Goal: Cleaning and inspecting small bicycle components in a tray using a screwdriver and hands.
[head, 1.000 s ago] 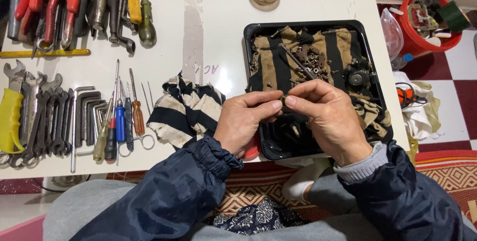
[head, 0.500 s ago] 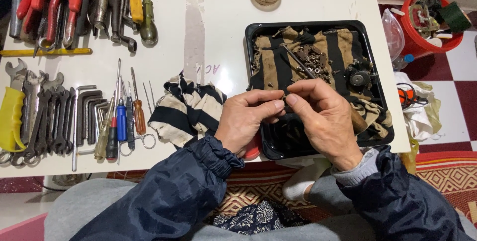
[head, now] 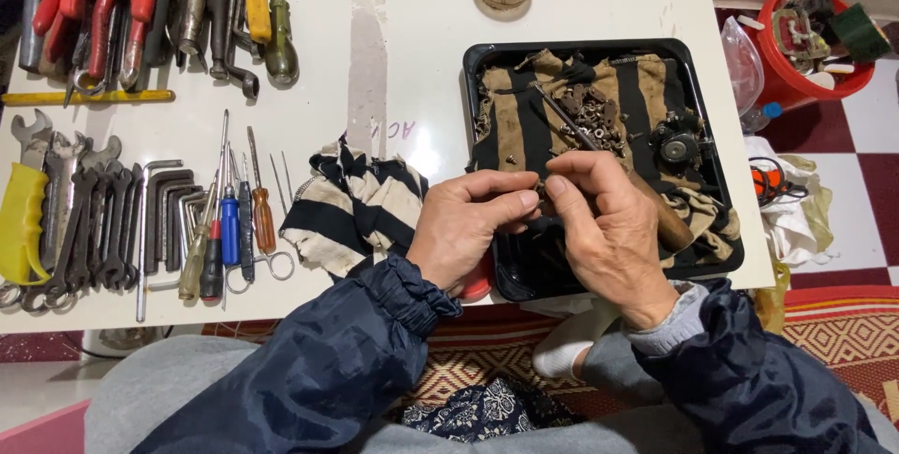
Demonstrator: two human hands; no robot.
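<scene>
— What's under my fingers [head: 524,199]?

— A glossy black plastic tray [head: 599,46], lined with soft, matt striped cloth [head: 524,126] in tan and black. Beyond my fingers, small dull metal parts [head: 592,115] lie on it.

— And left of my fingers?

— A similar crumpled striped rag [head: 361,201] on my smooth, shiny white worktop [head: 421,42], then matt grey metal hex keys [head: 169,220] and glossy plastic-handled screwdrivers [head: 229,229].

two hands [head: 473,229] – one black tray [head: 599,46], one red bucket [head: 796,89], two striped cloths [head: 351,206].
</scene>
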